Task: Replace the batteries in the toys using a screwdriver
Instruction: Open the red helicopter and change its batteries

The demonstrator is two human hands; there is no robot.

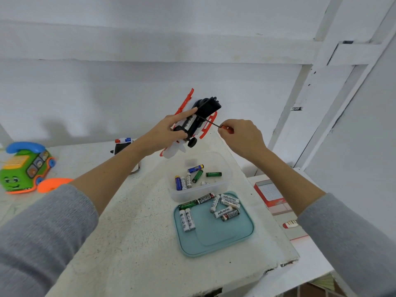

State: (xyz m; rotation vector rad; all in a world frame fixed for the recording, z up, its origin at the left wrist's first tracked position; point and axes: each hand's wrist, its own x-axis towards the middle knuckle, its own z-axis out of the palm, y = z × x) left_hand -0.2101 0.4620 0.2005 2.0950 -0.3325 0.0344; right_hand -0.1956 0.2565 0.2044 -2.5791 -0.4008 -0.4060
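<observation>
Here, above the white table [132, 232], my left hand [165, 133] grips the upturned toy vehicle [197, 121], forefinger extended along its underside. My right hand [242, 136] pinches the screwdriver [222, 127], tip at the chassis. Batteries [222, 205] lie on a teal lid [214, 239] and in a clear tub [199, 191] below.

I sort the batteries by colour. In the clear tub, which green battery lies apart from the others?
The green battery at the tub's right side, alone.
</observation>
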